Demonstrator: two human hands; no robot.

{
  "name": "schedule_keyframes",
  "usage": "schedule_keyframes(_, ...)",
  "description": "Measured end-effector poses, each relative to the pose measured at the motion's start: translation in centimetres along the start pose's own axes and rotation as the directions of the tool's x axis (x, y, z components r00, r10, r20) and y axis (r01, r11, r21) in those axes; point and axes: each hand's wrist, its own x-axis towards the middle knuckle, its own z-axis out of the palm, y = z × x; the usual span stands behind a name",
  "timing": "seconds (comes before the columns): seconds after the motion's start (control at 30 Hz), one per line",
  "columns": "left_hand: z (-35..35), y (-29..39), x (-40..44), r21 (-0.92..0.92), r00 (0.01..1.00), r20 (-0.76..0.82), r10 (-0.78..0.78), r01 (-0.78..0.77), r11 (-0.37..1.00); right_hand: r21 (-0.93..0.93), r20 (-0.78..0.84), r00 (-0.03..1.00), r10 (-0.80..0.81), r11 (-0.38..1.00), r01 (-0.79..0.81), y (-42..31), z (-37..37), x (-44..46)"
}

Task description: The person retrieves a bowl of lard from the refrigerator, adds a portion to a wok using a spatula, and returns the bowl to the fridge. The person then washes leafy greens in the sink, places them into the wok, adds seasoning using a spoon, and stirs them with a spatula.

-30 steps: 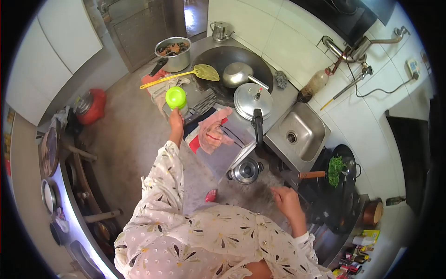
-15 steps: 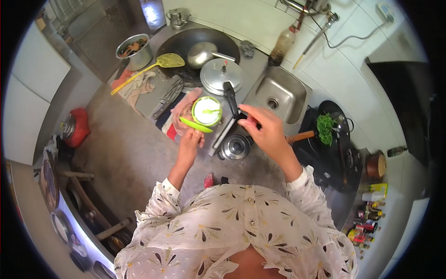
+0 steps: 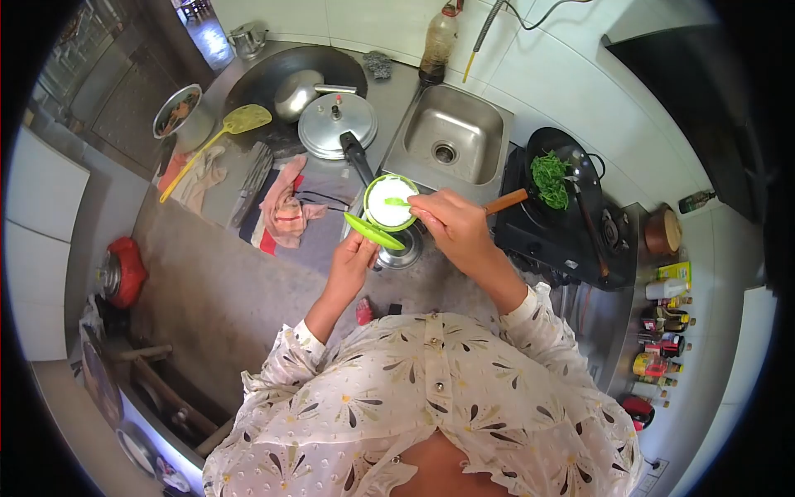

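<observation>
My left hand (image 3: pixel 349 263) is closed on a light-green lidded jar (image 3: pixel 369 189), held tilted toward me over the counter's front edge. Its green flip lid (image 3: pixel 374 233) hangs open above my fingers. White powder or grains (image 3: pixel 383 192) fill the jar; I cannot tell which. The fingers of my right hand (image 3: pixel 458 229) pinch the handle of a small green spoon (image 3: pixel 397 201), whose tip lies at the white contents. Below the jar, a lidded steel pot (image 3: pixel 401 252) is partly hidden.
A steel sink (image 3: pixel 458 132) lies ahead. At right, a wok of chopped greens (image 3: pixel 550 178) stands on the black stove (image 3: pixel 530 244), its wooden handle pointing at my right hand. A pressure cooker (image 3: pixel 335 123), a yellow slotted turner (image 3: pixel 246 120) and cloths (image 3: pixel 287 207) occupy the left counter.
My right hand has come to the jar and taken hold of the spoon. The view has turned right, and the jar is now in front of the sink's near-left corner.
</observation>
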Motion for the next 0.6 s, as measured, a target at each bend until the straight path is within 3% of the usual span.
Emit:
schedule_keyframes(0.13,0.5,-0.6,0.9,0.017,0.999,0.020,-0.031,0.031,0.999,-0.070,-0.097,0.995,-0.010,0.998,0.003,0.9,-1.0,-0.3)
schedule_keyframes(0.33,1.7,-0.2,1.6,0.043,0.998,0.042,-0.038,0.037,0.998,-0.112,-0.080,0.997,0.011,0.994,-0.020,2.3,-1.5,-1.3)
schedule_keyframes(0.47,1.8,-0.9,2.2,0.081,0.998,0.066,-0.025,0.020,0.997,0.046,-0.110,0.954,0.280,0.960,-0.276,2.5,-1.4,-1.9)
schedule_keyframes(0.6,2.1,-0.7,2.5,0.137,0.997,0.068,-0.028,0.018,0.990,0.298,-0.047,0.806,0.590,0.779,-0.552,3.3,-1.2,-2.7)
